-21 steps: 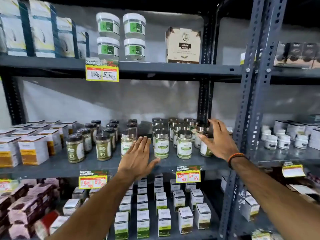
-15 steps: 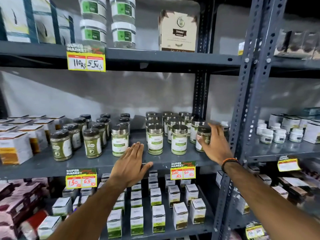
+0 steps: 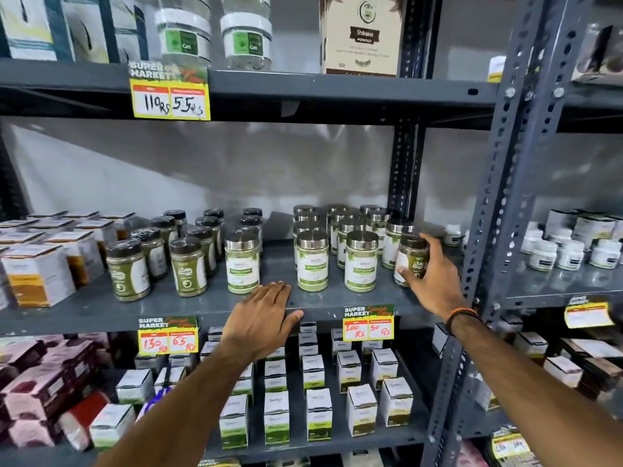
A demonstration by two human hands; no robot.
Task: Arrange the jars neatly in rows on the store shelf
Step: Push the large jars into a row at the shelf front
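On the grey middle shelf [image 3: 188, 306] stand rows of dark-lidded jars [image 3: 188, 266] at the left and silver-lidded jars [image 3: 312, 261] with green labels in the middle. One silver-lidded jar [image 3: 242, 261] stands alone between the two groups. My right hand [image 3: 429, 281] is closed around a dark-lidded jar [image 3: 412, 259] at the right end of the silver-lidded rows, next to the upright post. My left hand [image 3: 263, 318] lies flat, fingers apart, on the shelf's front edge, holding nothing.
White and orange boxes [image 3: 37, 271] fill the shelf's left end. A perforated steel post [image 3: 499, 210] rises just right of my right hand. Small white tubs [image 3: 569, 252] sit on the neighbouring shelf. Boxed goods [image 3: 318, 414] line the lower shelf; price tags [image 3: 369, 323] hang on the edges.
My right hand has moved from the top of the rightmost jars to wrap around the dark-lidded jar. My left hand has settled lower, onto the shelf edge. The view has drawn closer.
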